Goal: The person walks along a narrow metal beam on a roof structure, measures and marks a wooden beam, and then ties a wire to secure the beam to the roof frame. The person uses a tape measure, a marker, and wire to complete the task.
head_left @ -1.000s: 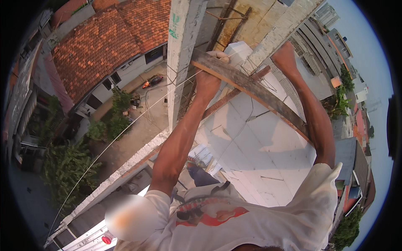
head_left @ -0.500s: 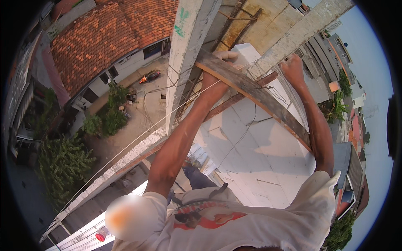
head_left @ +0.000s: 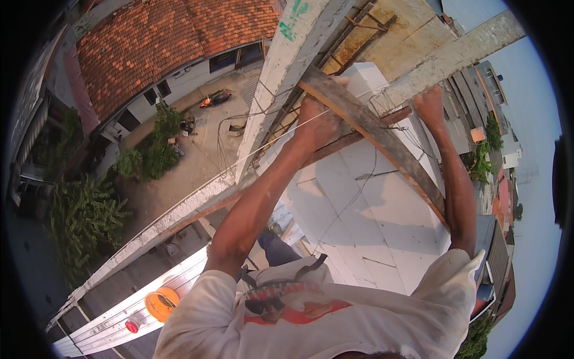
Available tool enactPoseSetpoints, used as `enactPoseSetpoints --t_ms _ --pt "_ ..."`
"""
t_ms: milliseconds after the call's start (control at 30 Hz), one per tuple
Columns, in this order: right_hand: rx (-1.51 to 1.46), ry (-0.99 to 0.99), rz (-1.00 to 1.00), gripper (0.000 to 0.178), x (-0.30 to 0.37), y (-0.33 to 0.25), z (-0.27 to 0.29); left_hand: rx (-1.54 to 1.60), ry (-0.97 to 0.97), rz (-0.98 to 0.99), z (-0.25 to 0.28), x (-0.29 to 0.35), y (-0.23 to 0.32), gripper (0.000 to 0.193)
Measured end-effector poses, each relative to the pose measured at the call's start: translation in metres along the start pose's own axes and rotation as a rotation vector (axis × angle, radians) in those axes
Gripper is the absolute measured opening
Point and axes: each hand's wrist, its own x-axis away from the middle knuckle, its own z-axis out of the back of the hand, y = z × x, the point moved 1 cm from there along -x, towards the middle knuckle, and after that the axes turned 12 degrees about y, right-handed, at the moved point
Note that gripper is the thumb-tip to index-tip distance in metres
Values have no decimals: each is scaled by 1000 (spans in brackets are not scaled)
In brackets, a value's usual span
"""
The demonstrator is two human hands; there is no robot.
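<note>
A dark wooden plank (head_left: pixel 382 134) slants across the top of a white block wall (head_left: pixel 359 179). My left hand (head_left: pixel 321 121) reaches beneath its upper end; fingertips show on the far side, beside a white block (head_left: pixel 366 78), while the plank hides the rest. Whether those fingers grip anything is unclear. My right hand (head_left: pixel 429 105) is closed in a fist against the underside of a concrete beam (head_left: pixel 454 60); what it holds is hidden. Between the hands, thin wire (head_left: pixel 375 119) loops around the plank, and a pale string (head_left: pixel 281 136) runs past my left wrist.
A concrete post (head_left: pixel 281 78) rises left of my left hand. A reddish bar (head_left: pixel 347 142) crosses under the plank. At lower left, an orange bucket (head_left: pixel 161 304) and a red-topped item (head_left: pixel 133 324) rest on white corrugated sheeting (head_left: pixel 104 329). Far below lies a yard (head_left: pixel 173 173) with a motorbike (head_left: pixel 216 99).
The view has shifted, so the post, plank and both hands appear farther right. My left hand sits lower against the plank, with less of its fingers showing. The right fist stays by the beam.
</note>
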Motion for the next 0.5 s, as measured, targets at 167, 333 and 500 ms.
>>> enactPoseSetpoints --t_ms 167,333,500 --pt "-40 -6 -58 28 3 34 -13 -30 -18 -54 3 4 -7 42" --pt "-8 21 68 30 11 46 -14 75 19 -55 -2 7 -3 39" --pt "-76 35 19 32 -3 1 -1 67 87 -103 -14 -5 4 38"
